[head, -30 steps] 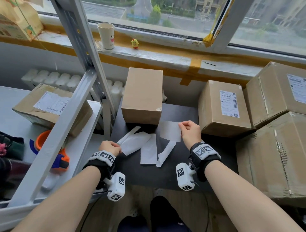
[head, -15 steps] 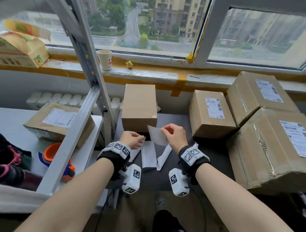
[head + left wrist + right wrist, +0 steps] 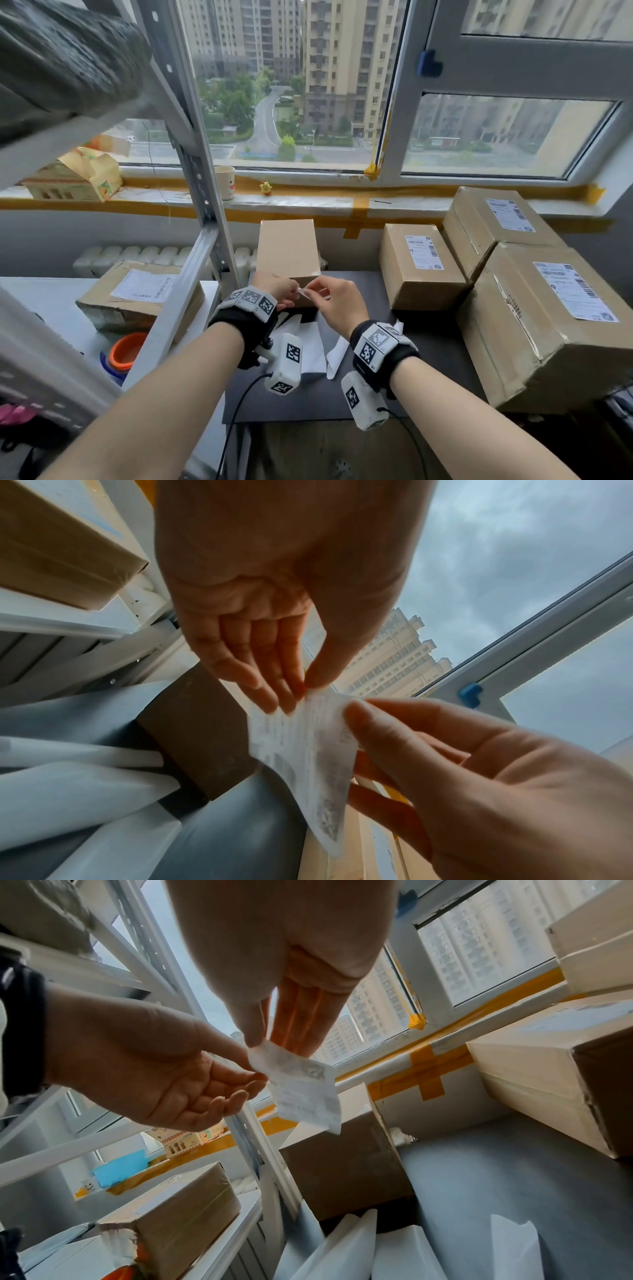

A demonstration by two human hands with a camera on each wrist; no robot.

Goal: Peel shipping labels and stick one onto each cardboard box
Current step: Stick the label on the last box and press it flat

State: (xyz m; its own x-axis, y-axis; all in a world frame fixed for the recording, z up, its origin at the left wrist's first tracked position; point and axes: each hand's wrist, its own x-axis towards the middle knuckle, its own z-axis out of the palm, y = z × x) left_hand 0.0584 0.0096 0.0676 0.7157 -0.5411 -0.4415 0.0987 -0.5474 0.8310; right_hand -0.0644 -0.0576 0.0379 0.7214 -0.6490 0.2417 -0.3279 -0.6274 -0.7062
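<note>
Both hands hold one white printed shipping label (image 3: 308, 753) in the air, just in front of the plain brown cardboard box (image 3: 287, 250), which has no label. My left hand (image 3: 294, 290) pinches the label's top corner between thumb and fingertips (image 3: 291, 693). My right hand (image 3: 317, 292) pinches the same top edge from the other side, its thumb (image 3: 254, 1034) on the label (image 3: 303, 1091). The label hangs down, curled. Several white backing strips (image 3: 310, 347) lie on the dark table (image 3: 428, 359) under my wrists.
Three labelled cardboard boxes stand at the right: a small one (image 3: 419, 265), one behind it (image 3: 493, 222) and a big one (image 3: 548, 322). Another labelled box (image 3: 137, 298) sits on the white shelf at left, behind a metal rack post (image 3: 202, 192). An orange tape dispenser (image 3: 126, 351) lies on that shelf.
My right hand lifted the label off the table and my left hand left the backing strips and came over to pinch it too. The head camera tilted upward.
</note>
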